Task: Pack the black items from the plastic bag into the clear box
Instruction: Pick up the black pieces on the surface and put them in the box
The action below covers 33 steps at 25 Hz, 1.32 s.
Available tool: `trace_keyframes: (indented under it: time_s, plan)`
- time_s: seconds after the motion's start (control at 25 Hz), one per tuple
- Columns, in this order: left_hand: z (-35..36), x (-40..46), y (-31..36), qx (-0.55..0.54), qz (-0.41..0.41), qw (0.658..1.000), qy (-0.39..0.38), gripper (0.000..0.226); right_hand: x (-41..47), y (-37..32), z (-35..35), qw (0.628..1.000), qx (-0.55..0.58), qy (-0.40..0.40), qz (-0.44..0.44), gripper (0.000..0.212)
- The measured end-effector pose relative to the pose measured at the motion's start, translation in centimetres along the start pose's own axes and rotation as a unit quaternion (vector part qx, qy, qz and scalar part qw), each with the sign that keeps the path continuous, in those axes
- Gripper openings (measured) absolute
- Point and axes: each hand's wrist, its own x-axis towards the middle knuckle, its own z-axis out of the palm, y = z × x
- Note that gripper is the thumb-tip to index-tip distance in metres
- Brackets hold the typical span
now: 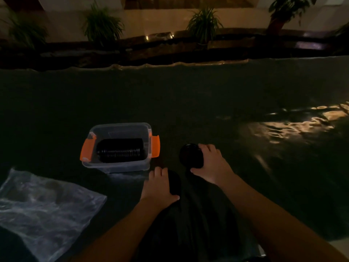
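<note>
1. Clear box (120, 168) with orange latches sits on the dark worktop (207, 103), already holding a row of black discs (120, 150).
2. Right hand (211, 163), right of box, is closed around a black stack (190, 156).
3. Left hand (160, 184), near box front, curls around another dark item (174, 181); grip unclear.
4. Plastic bag (47, 203) lies flat left of box.
5. Risk: dim light, loose discs could slip and scatter.

I see a clear box (120, 148) with bright orange clips (87, 149), and a row of black ridged rings (120, 150) inside it. The table cover (188, 103) is dark green, the plastic bag (45, 207) is see-through with whitish shine, and the round thing (190, 156) in my right hand (212, 163) is black.
</note>
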Motion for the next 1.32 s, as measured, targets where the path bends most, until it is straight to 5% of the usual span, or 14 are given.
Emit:
trace_keyframes:
  time_s: [0.32,0.72,1.0,1.12,1.32]
  plan:
    - [1.1,0.1,-1.4,-0.026,0.012,0.998,-0.064,0.114,7.3,-3.9,0.6,0.997,-0.056,-0.052,0.016,0.108]
    - [1.9,0.3,-2.6,-0.063,0.006,0.995,-0.075,0.128,7.3,-3.0,2.0,0.994,-0.048,-0.087,0.047,0.112]
    - [1.6,-0.7,-3.3,-0.183,-0.040,0.978,-0.091,0.139,4.5,-3.1,1.7,0.995,-0.034,-0.077,0.043,0.114]
    - [1.3,-1.2,-4.1,-0.285,-0.052,0.954,-0.075,0.118,1.5,-4.0,1.4,0.997,-0.022,-0.070,0.005,0.116]
    - [0.8,-1.9,-4.9,-0.519,-0.194,0.829,-0.071,0.030,-4.5,-6.6,3.3,0.991,-0.029,-0.100,-0.080,0.115]
